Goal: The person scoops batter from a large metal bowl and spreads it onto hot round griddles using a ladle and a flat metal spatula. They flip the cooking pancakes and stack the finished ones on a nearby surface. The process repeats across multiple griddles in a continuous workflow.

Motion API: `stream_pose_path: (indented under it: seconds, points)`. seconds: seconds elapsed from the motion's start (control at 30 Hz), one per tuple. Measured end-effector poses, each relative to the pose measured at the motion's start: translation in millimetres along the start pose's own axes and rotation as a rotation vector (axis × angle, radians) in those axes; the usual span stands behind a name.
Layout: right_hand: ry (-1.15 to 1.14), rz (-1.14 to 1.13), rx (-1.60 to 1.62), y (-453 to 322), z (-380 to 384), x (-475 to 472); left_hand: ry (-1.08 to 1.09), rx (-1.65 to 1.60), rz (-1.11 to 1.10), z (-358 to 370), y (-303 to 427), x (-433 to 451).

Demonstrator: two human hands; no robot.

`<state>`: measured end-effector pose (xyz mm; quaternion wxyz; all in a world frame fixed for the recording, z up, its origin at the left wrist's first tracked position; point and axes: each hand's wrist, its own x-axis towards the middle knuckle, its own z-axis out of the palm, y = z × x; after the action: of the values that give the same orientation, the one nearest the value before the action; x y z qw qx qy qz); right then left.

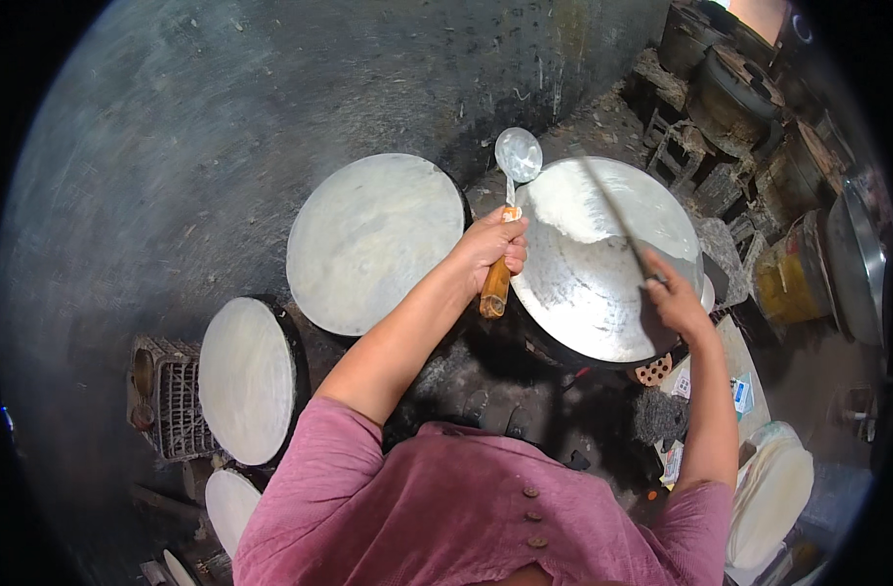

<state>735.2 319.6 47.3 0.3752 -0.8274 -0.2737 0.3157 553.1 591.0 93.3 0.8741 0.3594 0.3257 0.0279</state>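
In my left hand [494, 249] is a metal ladle [519, 155], gripped by its wooden handle, with its bowl pointing away from me. The bowl has white smears in it. My right hand [677, 300] grips a long thin spreading tool [613, 209], blurred along its length, so its exact kind cannot be told. It slants over a round metal griddle [600, 308]. White batter [571, 205] covers the far part of that griddle, while the near part is bare shiny metal. The ladle's bowl is beside the griddle's far left rim.
Round griddles coated in a pale layer stand at the left: a large one [373, 242], a smaller one [247, 381] and another [230, 505]. A plastic crate [182, 403] is beyond them. At the right are a perforated briquette [653, 370], stacked thin pale rounds [776, 498] and sooty stoves [732, 99].
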Motion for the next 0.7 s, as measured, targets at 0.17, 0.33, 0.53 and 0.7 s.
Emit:
stream_pose_path:
  seconds: [0.17,0.33,0.53,0.7]
  points:
    - [-0.413,0.117,0.276,-0.3,-13.5,-44.8,0.025,-0.067,0.022,-4.1,-7.9,-22.9]
    - [0.013,0.15,0.167,-15.8,-23.5,-16.2,0.035,-0.185,0.009,2.8,-15.8,-33.5]
    - [-0.413,0.063,0.123,-19.5,-7.9,-36.9,0.097,-0.235,0.06,5.0,-29.3,-46.3]
    - [-0.062,0.194,0.264,11.3,-39.3,-44.2,0.069,-0.226,0.054,6.4,-37.5,-58.0]
